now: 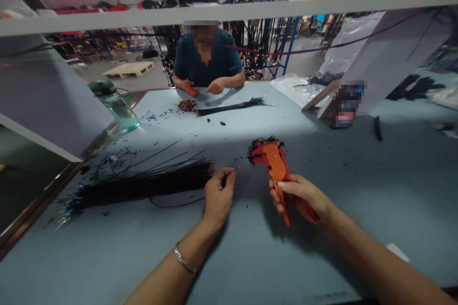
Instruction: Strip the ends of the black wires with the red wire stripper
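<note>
My right hand [298, 195] is wrapped round the handles of an orange and red wire stripper [275, 164]. The tool's head is above or against a small pile of black insulation scraps [263, 142]; I cannot tell whether they touch. To its left, my left hand [220, 193] pinches a thin wire [236, 169] between thumb and fingertips, its end pointing toward the tool with a gap between. Beside that hand lies a thick bundle of black wires [146, 182], with blue and bare metal ends [73, 206] at its far left. A few loose wires stick out above the bundle.
Across the table [229, 257] sits a person [207, 57] holding a red tool [191, 89] near a smaller wire bundle [229, 106] and a copper-coloured scrap pile [187, 105]. A bottle [121, 112] stands at left, a phone [347, 105] at right. A white shelf edge [229, 12] crosses overhead.
</note>
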